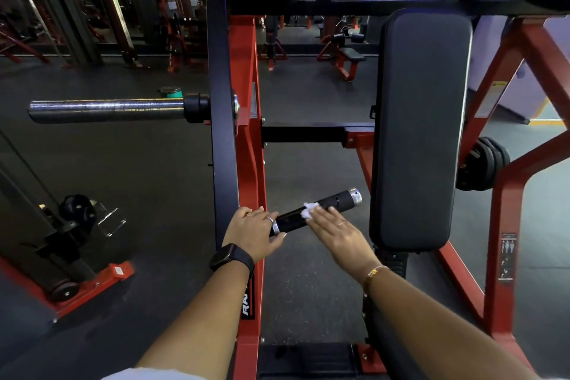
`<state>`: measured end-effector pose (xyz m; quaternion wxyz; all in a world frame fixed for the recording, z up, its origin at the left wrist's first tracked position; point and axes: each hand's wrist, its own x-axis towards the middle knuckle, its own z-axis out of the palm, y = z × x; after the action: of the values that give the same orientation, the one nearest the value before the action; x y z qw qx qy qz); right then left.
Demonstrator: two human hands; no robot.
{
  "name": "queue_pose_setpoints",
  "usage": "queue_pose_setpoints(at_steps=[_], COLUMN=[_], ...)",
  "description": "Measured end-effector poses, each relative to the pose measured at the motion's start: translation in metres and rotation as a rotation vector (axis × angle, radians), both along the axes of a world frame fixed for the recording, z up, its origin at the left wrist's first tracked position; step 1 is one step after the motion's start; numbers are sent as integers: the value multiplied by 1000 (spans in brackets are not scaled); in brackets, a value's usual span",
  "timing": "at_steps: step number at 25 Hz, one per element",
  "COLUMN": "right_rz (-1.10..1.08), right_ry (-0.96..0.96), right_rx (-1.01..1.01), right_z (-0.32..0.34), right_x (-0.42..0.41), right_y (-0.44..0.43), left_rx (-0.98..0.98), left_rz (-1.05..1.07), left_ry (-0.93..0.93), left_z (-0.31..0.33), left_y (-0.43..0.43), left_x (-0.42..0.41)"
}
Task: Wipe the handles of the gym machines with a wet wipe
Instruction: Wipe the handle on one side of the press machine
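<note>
dark rubber gym floor (pixel 148 163), red machine frame (pixel 251 139) standing on it

The left hand (pixel 257 233) rests at the handle's (pixel 314 213) near end, by the upright post (pixel 220 133). The right hand (pixel 337 234) lies flat on the handle just right of it, a wet wipe (pixel 309 210) under its fingertips. Right of both stands the back pad (pixel 421 129). Far left, above, a plate-loading bar (pixel 106 110) juts out.

You stand on dark rubber floor (pixel 138 163); red racks (pixel 129 9) line the dim back, a bench (pixel 347 60) beyond.
</note>
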<state>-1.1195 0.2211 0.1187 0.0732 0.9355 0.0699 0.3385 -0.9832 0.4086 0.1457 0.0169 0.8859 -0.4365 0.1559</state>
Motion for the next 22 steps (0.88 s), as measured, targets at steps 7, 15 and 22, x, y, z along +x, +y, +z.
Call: queue_pose_setpoints(at_steps=[7,15,22], right_rz=[-225,-215,-298], right_ry=[-26,-58,-7], right_rx=[113,18,167], right_z=[21,3,12], right_x=[39,-7,26], right_y=[13,-14,8], left_rx=[-20,-28,-3], left_rz=[4,-23,-6], left_ry=[-30,-4,-9], left_z=[-2,2,4], left_y=[-2,-1,0], left_x=[2,0,-2])
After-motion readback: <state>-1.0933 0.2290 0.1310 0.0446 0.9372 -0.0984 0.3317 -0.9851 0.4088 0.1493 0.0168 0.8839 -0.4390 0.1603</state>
